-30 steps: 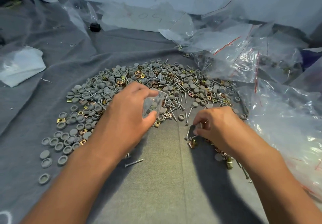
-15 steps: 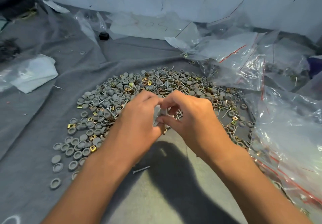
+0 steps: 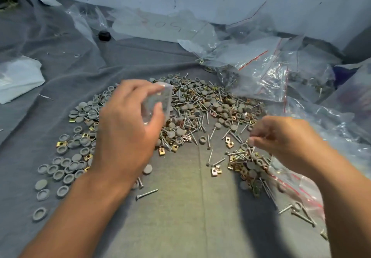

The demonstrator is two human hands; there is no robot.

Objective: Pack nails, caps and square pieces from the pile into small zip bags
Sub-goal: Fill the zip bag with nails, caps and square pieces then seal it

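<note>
Left hand [image 3: 128, 129] grip is pinching a small zip bag [image 3: 158, 102], thumb on the near face, fingers on the far edge, held up over the middle of the pile [image 3: 200, 107]. Bag is clear, thin film, blurred; can't tell what's in it or whether the mouth is open. It will be limp and slick, near weightless. Best hold is at the mouth edge, so the opening stays bowed for loading.

Right hand [image 3: 285, 139] grip is curled over the right side of the pile, fingertips pressed together near a grey cap [image 3: 250, 141]. Too blurred to tell if it's actually pinching the cap.

Parts on the grey cloth [image 3: 190, 227]:
- Nails [image 3: 147, 194]: thin steel shanks with points. Rigid and light, they roll and tangle. Take by the shank; the points could pierce the film.
- Caps: grey plastic discs, some cup side up, mostly toward the cloth's left side. Light and stiff, easy rim pinch.
- Square pieces [image 3: 216, 172]: brass-coloured flat plates with a hole, scattered through the pile. Probably hard to lift off cloth; take by the edges.

Larger clear bags with red zip lines [image 3: 261, 73] lie along the cloth's right and far-right side, some holding similar parts.
</note>
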